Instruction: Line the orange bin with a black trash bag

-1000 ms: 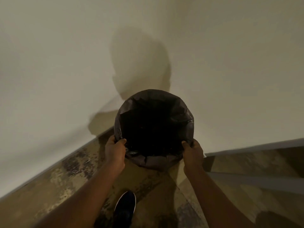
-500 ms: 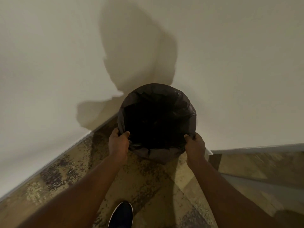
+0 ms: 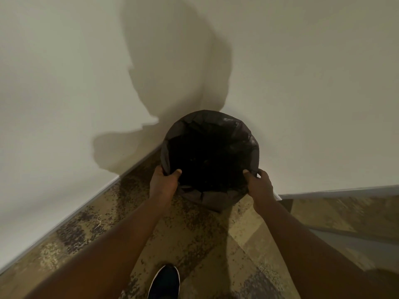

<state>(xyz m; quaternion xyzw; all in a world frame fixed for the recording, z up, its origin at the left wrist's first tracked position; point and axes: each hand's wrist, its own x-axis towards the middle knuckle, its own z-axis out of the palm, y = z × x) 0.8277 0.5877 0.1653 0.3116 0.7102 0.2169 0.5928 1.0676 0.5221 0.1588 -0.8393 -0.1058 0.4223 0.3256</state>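
Lining progress: largely done, in my judgement; what is left looks like tidying the near edge and letting go.
Walls [image 3: 64, 83]: two pale surfaces meet in a corner, crossed by a large shadow.
Floor [image 3: 194, 244]: mottled brown and tan, running up to a white skirting strip.
Orange bin [image 3: 212, 199]: stands on the floor in the corner, close to both walls; no orange shows, since film covers every visible part of it.
Black trash bag [image 3: 216, 126]: open mouth stretched round the rim, inside dark and hollow, excess folded down over the outside, creased at the near edge.
Left hand [image 3: 163, 183]: closed on the near-left rim, thumb inside the mouth, fingers outside, pinching the bag film.
Right hand [image 3: 259, 186]: closed on the near-right rim in the same way, thumb over the edge, pinching the bag film.
Shoe [image 3: 165, 281]: dark, at the bottom edge, well apart from the bin.
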